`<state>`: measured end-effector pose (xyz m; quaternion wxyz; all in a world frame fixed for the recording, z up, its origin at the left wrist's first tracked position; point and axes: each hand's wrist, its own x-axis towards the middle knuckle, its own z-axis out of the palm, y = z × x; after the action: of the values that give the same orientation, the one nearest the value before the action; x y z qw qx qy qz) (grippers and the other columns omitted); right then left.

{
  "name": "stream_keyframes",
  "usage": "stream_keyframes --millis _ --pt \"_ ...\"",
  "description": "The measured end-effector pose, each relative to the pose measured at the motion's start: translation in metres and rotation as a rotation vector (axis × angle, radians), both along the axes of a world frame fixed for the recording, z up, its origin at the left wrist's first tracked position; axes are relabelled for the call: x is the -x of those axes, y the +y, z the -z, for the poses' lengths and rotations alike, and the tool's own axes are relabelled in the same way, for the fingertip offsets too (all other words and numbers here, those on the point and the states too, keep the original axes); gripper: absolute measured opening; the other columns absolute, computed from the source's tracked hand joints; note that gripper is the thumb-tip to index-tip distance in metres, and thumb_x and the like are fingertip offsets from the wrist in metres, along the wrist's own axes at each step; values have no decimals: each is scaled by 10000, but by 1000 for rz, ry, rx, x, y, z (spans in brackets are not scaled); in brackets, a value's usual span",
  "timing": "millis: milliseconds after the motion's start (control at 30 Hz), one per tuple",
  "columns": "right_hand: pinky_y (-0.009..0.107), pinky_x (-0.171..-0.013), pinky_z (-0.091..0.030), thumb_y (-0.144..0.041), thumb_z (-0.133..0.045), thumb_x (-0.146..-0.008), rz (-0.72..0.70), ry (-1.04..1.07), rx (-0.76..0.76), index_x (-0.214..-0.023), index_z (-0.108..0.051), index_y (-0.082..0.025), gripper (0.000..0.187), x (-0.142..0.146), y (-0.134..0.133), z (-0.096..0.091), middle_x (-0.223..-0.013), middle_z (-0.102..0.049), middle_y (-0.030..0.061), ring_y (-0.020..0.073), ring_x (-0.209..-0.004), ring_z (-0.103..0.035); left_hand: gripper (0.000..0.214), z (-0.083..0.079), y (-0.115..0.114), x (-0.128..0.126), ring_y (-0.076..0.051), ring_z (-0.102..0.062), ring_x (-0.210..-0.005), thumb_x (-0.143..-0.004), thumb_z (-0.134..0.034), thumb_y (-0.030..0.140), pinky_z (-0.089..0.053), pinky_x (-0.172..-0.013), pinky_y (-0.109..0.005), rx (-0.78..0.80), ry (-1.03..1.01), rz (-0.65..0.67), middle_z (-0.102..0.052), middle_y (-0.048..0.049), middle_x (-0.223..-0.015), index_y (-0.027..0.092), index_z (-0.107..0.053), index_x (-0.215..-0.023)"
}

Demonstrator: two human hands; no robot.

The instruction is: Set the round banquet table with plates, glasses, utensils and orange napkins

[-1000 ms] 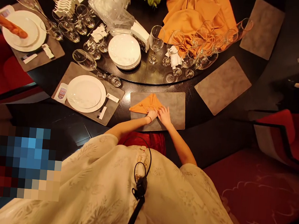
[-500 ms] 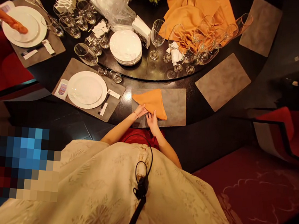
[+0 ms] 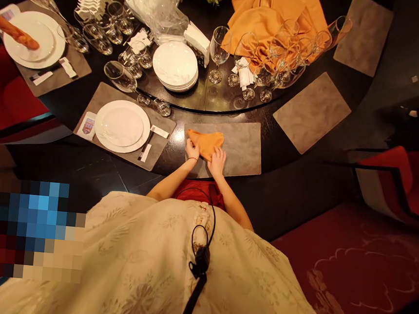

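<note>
An orange cloth napkin [image 3: 207, 142], partly folded over, lies on a grey-brown placemat [image 3: 242, 147] at the table edge in front of me. My left hand [image 3: 192, 148] is closed on the napkin's left side, its fingers curled. At the lower right edge of the cloth, my right hand [image 3: 217, 162] grips it, fingers bent over the fabric. The napkin's underside and the edge beneath my fingers are hidden.
Left of me, a place setting has a white plate [image 3: 121, 126] and wrapped chopsticks. On the turntable stand stacked small plates [image 3: 175, 65], wine glasses [image 3: 219, 55] and a heap of orange napkins [image 3: 276, 16]. A red chair [image 3: 392, 168] stands at right.
The napkin's right side has been folded over to the left, so the cloth is smaller. My left hand has moved up to its left side; my right hand stays at the lower edge.
</note>
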<state>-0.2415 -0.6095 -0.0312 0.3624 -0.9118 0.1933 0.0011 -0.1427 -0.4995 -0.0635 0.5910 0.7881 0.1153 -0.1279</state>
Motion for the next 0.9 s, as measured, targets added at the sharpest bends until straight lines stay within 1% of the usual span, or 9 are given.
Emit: stream_keyframes --millis 67,167,233,367,467,567,667,800,900 --pt "504 -1221 -185 -219 -642 -813 -127 21 -55 -1120 -662 -140 318 -14 6 2 -1438 -521 173 298 -1410 -379 230 -1 4 -8 -198 -628 -1004 -824 -506 73 -484 -946 -332 -113 -128 239 -676 -81 -1042 171 -622 -997" --pt "500 -1165 -300 -350 -663 -820 -32 17 -197 -1265 -606 -158 488 -30 14 12 -1387 -569 162 310 -1361 -441 251 -1 9 -15 -233 -602 -1035 -821 -469 55 -463 -971 -366 -266 -264 594 -694 -87 -1059 193 -665 -894" --pt "464 -1102 -396 -373 -649 -818 65 4 -360 -1336 -546 -163 568 -35 13 21 -1348 -601 154 287 -1294 -518 262 2 12 -18 -243 -577 -1063 -847 -454 71 -459 -971 -378 -359 -305 680 -690 -94 -1104 202 -680 -872" --pt "414 -975 -503 -354 -625 -805 257 91 -562 -1344 -496 -125 600 -41 0 34 -1225 -667 162 246 -1088 -649 276 7 12 -22 -251 -537 -1124 -886 -449 119 -463 -979 -387 -437 -319 737 -665 -93 -1165 211 -709 -908" --pt "418 -957 -507 -285 -618 -772 250 154 -530 -1135 -615 -136 393 -48 -13 36 -1125 -701 146 259 -1018 -663 329 0 17 -20 -244 -521 -1176 -872 -446 106 -436 -1037 -395 -397 -339 756 -629 -102 -1219 199 -698 -1062" --pt "424 -909 -520 -257 -574 -784 228 208 -480 -956 -644 -152 212 -54 -21 33 -956 -718 116 263 -913 -671 386 -14 32 -6 -272 -496 -1238 -896 -493 189 -398 -1081 -425 -418 -335 680 -554 -143 -1309 174 -606 -1265" --pt "412 -887 -527 -282 -572 -808 228 237 -435 -864 -632 -172 137 -57 -24 29 -838 -695 81 246 -849 -664 390 -24 46 15 -309 -567 -1153 -906 -583 371 -442 -1016 -419 -457 -177 606 -605 -156 -1149 191 -606 -1251" --pt "396 -924 -521 -260 -610 -794 201 239 -444 -779 -623 -190 73 -64 -29 24 -749 -666 50 235 -854 -658 242 -17 43 28 -250 -674 -801 -897 -620 314 -506 -878 -349 -205 163 596 -630 -57 -731 195 -642 -1106" --pt "416 -939 -526 -185 -625 -763 144 213 -550 -755 -652 -180 29 -72 -35 16 -708 -667 36 229 -854 -657 52 -9 32 17 -219 -660 -702 -879 -620 209 -512 -865 -333 59 302 483 -606 -20 -634 202 -658 -915"
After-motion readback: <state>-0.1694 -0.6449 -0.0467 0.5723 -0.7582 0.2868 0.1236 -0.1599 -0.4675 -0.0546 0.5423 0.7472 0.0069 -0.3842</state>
